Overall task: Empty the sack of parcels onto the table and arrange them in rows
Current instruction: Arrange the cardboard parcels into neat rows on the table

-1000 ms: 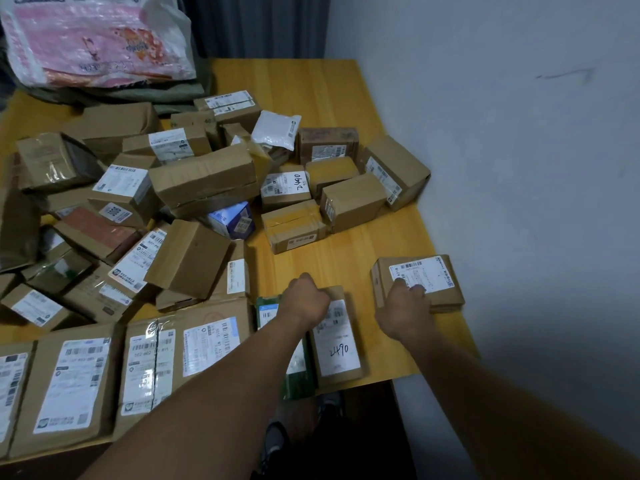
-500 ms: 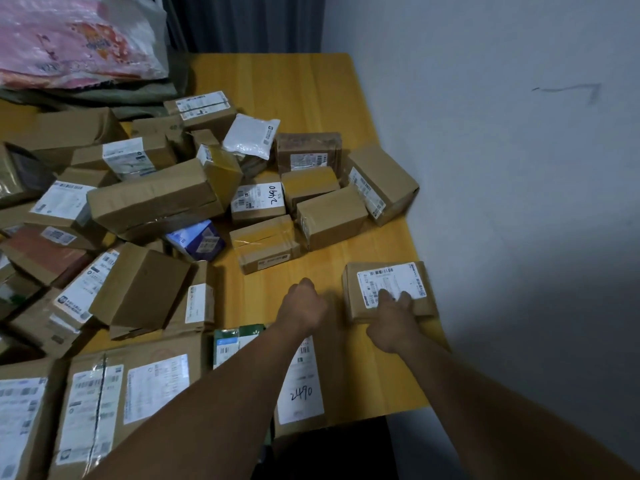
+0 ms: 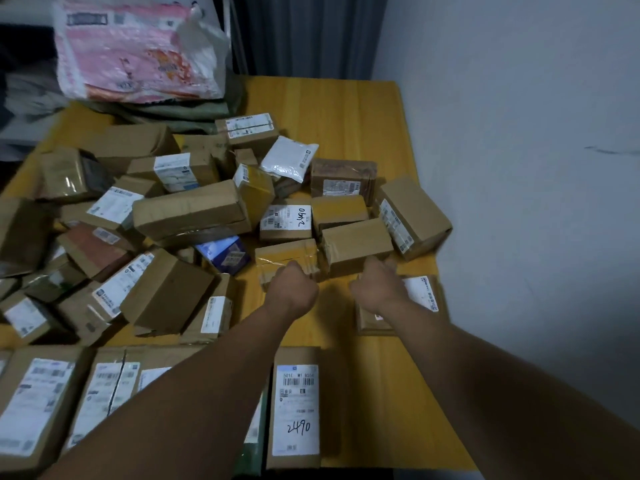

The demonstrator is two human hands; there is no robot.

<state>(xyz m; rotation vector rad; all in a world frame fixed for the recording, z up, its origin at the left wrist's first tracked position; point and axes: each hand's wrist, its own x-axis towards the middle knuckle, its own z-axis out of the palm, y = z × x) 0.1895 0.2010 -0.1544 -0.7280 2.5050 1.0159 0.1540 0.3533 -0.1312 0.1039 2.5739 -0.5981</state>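
Many brown cardboard parcels lie in a loose heap (image 3: 190, 209) across the wooden table (image 3: 346, 109). A row of flat labelled parcels runs along the near edge, ending in one marked 2490 (image 3: 296, 407). My left hand (image 3: 294, 289) lies with curled fingers against the front of a small taped box (image 3: 285, 252); its grip is hidden. My right hand (image 3: 379, 285) stretches its fingers to the plain box (image 3: 356, 244) beside it. Under my right wrist lies a labelled parcel (image 3: 420, 294).
A pink and white printed sack (image 3: 138, 50) lies on folded green cloth at the table's far left. A white poly mailer (image 3: 289, 157) tops the heap. The grey wall (image 3: 519, 168) runs close along the table's right edge. Bare wood shows at the far right.
Both hands have left the 2490 parcel and the labelled parcel and moved forward to the taped box and the plain box. The camera has tilted, showing more of the near row.
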